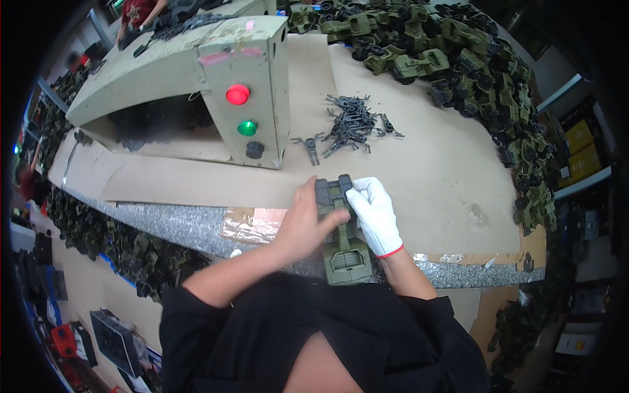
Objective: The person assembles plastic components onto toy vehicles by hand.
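Observation:
Over the near edge of the table, an olive green toy vehicle body (348,262) points away from me, its near end close to my chest. A dark grey plastic piece (335,188) sits at its far end. My bare left hand (300,224) is closed on the left side, with the thumb laid across the body. My right hand (376,215), in a white glove with a red cuff, grips the right side by the grey piece. Beyond my hands lies a small heap of dark grey forked plastic parts (354,124), with one part (312,148) apart from it.
A pale green machine housing (242,59) with an arched opening and red, green and black buttons stands at the left. Heaped toy vehicle bodies (419,62) line the far right edge. More dark parts (124,229) fill the space below the left edge. A person (139,12) is at the far left.

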Demonstrator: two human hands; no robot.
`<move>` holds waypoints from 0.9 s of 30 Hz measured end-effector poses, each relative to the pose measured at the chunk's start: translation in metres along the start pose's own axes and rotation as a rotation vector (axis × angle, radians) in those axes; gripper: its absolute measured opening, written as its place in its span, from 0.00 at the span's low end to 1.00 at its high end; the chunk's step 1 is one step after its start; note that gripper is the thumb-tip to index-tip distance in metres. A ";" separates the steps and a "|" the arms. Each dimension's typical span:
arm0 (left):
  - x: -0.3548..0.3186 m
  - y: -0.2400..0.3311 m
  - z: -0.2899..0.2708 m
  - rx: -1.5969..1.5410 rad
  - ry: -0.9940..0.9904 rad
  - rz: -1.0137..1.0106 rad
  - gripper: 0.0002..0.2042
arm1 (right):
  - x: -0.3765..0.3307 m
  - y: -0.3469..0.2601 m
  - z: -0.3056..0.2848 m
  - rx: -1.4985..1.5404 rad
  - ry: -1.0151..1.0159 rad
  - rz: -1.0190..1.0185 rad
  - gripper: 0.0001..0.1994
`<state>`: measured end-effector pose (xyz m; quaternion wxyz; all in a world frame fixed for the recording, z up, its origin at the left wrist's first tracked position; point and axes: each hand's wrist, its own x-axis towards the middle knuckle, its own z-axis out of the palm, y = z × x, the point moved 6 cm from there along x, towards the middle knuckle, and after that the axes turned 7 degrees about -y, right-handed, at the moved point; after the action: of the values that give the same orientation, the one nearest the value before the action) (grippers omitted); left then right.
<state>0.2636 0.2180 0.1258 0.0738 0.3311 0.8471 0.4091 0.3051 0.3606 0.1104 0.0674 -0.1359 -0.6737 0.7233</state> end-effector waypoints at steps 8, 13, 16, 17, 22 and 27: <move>0.050 0.033 -0.001 0.048 -0.392 0.116 0.40 | 0.111 -0.053 -0.112 -0.964 0.296 -0.155 0.13; 0.046 0.050 0.009 0.156 -0.675 0.464 0.37 | 0.187 -0.042 -0.105 -1.389 -0.159 -0.343 0.18; 0.020 0.046 -0.021 0.140 -0.484 0.481 0.36 | 0.187 -0.031 -0.106 -1.484 -0.459 -0.251 0.24; 0.010 0.034 -0.032 0.174 -0.450 0.431 0.37 | 0.176 -0.035 -0.108 -1.631 -0.467 -0.110 0.22; -0.031 -0.011 -0.045 0.063 -0.355 0.295 0.39 | 0.136 -0.035 -0.151 -1.785 -0.357 0.040 0.13; -0.039 -0.048 -0.030 -0.305 -0.217 0.113 0.39 | 0.103 -0.027 -0.172 -1.479 -0.222 0.023 0.12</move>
<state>0.2578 0.1536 0.1044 0.1906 0.4054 0.7424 0.4981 0.2541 0.5564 0.1170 -0.1173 -0.0790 -0.9857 0.0916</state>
